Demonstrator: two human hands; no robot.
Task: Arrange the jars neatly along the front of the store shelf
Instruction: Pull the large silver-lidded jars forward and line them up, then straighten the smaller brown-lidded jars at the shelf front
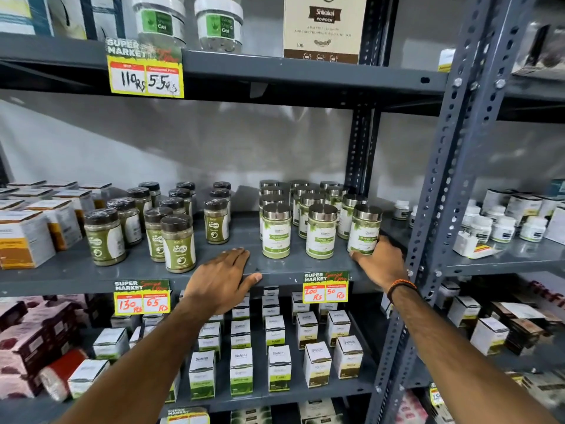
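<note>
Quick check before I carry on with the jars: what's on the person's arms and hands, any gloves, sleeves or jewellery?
Both forearms are bare, with no sleeves in view and no gloves. The left hand shows no rings, watch or band. The right hand has a braided wristband at the wrist, orange and black, thin and cord-like. No other markings show.

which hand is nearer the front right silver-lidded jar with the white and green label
Right. The right hand is touching the base of the front right silver-lidded jar, while the left hand rests flat on the grey shelf edge, well to the jar's left.
</note>
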